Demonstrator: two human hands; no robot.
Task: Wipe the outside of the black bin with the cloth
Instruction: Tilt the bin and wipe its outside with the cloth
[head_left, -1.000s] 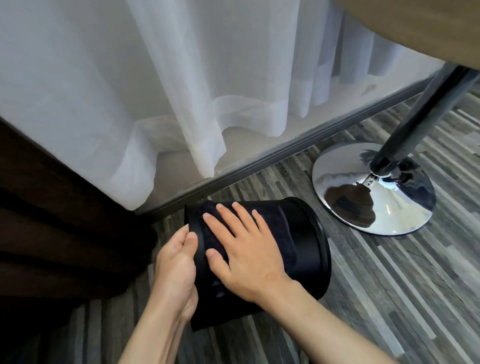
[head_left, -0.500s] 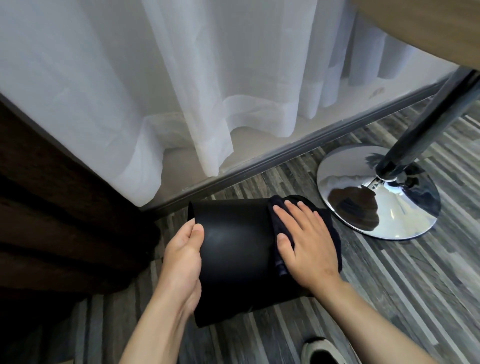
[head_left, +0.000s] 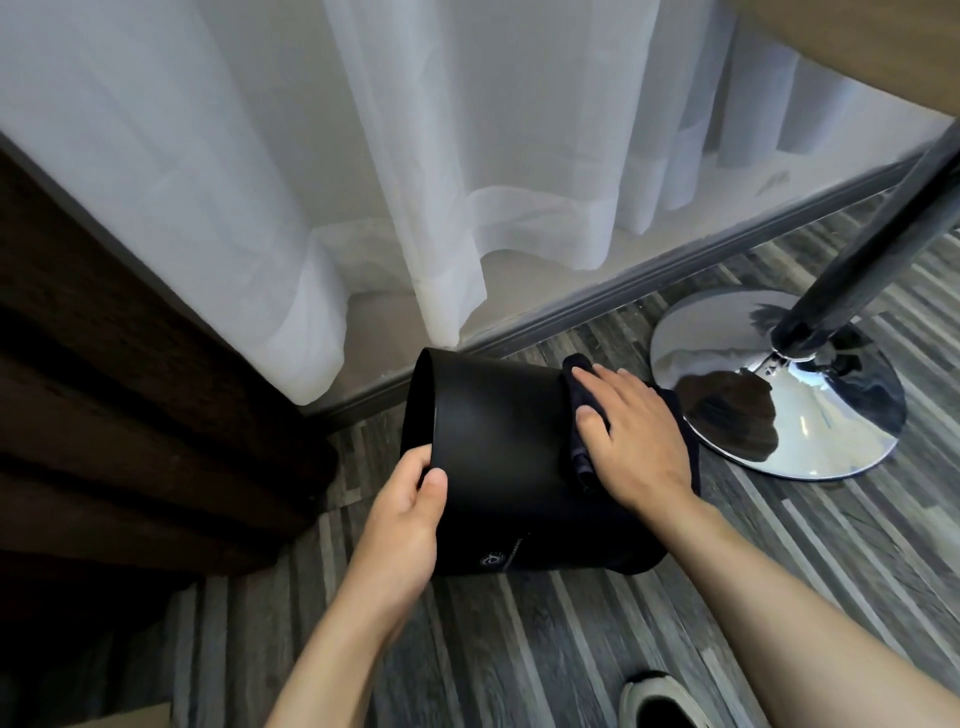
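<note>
The black bin (head_left: 498, 441) lies tipped on its side on the wood-pattern floor, its flat end to the left. My left hand (head_left: 402, 525) grips that left edge, thumb on the bin's wall and fingers curled behind it. My right hand (head_left: 636, 439) lies flat on the dark cloth (head_left: 579, 410), pressing it against the bin's right end. The cloth is mostly hidden under the palm; a fold sticks out past the fingertips and another edge shows beside the wrist.
A chrome round table base (head_left: 810, 410) with a dark pole (head_left: 878, 244) stands just right of the bin. White sheer curtains (head_left: 415, 182) hang behind. A dark brown curtain (head_left: 119, 389) fills the left. A shoe (head_left: 660, 701) shows at the bottom.
My right hand has slid the cloth from the bin's left part to its right end. My left hand now grips the left rim, and the bin has turned a little.
</note>
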